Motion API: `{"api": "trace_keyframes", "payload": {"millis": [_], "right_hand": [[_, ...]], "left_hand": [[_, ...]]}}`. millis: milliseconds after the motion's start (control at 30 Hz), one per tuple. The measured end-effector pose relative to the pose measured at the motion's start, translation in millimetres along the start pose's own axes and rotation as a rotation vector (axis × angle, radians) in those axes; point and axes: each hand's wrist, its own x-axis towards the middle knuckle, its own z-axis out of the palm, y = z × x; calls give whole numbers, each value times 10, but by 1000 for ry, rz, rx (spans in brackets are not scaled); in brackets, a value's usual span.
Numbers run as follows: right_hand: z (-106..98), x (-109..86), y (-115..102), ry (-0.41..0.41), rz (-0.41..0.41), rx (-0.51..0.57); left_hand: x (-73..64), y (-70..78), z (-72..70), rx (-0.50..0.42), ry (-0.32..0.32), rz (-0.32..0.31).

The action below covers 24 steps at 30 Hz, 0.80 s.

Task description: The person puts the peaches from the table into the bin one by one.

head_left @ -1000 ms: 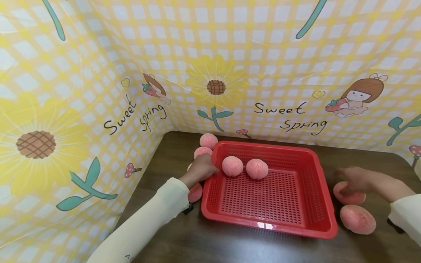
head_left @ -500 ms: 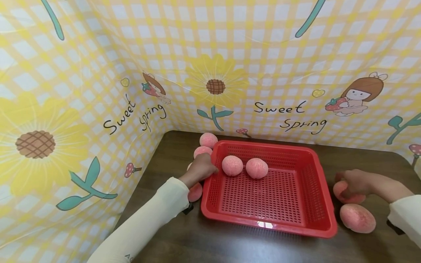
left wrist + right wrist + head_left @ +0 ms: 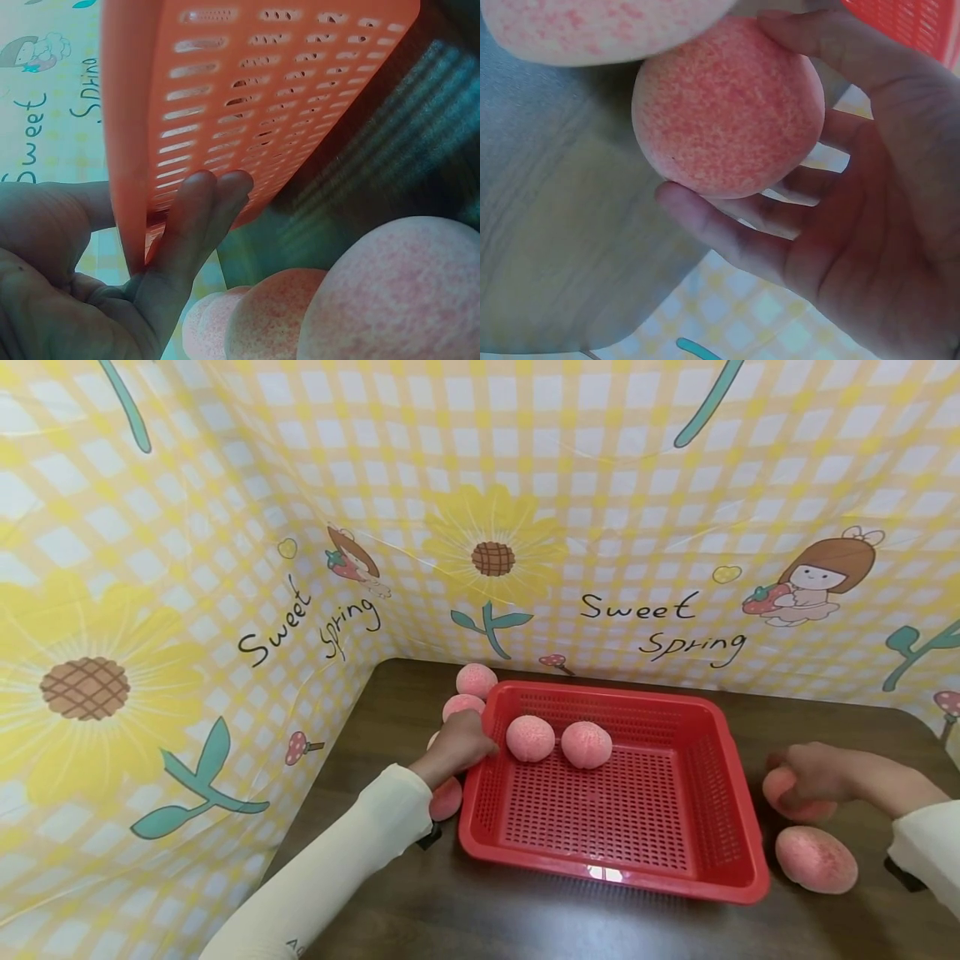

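Note:
A red perforated plastic basket (image 3: 540, 862) stands on the dark table, with two pink peaches (image 3: 530, 739) (image 3: 587, 745) against its far left part. My left hand (image 3: 459, 745) pinches the basket's left rim; in the left wrist view the thumb is on one side of the wall and the fingers (image 3: 196, 217) lie on the outside. To the right of the basket, my right hand (image 3: 817, 770) holds a peach (image 3: 727, 109), thumb on one side and fingers curled round the other. Another peach (image 3: 816, 860) sits just in front of it.
Along the basket's left side lie several peaches (image 3: 476, 681), partly hidden by my left hand and the basket. A yellow checked cloth (image 3: 420, 460) with flowers and lettering rises behind and left of the table (image 3: 352, 893).
My right hand has lowered and closed its fingers round the peach, which has shifted slightly. The left hand and the basket have stayed where they were.

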Motion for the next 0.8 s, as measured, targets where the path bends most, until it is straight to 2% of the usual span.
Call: {"api": "trace_keyframes", "payload": {"millis": [233,367,633,800], "right_hand": [[-179,-28,-29,110,-26,-92],[-281,-39,-93,215,-69,-165],[-395,-45,-308,377,-112,-184],[-488,-40,-437,425,-107,-180]], "left_hand": [[2,-19,-4,23,-3,-6],[3,-24,-8,29,-5,-8],[5,-29,8,14,7,16],[18,-11,8,13,1,0]]}}
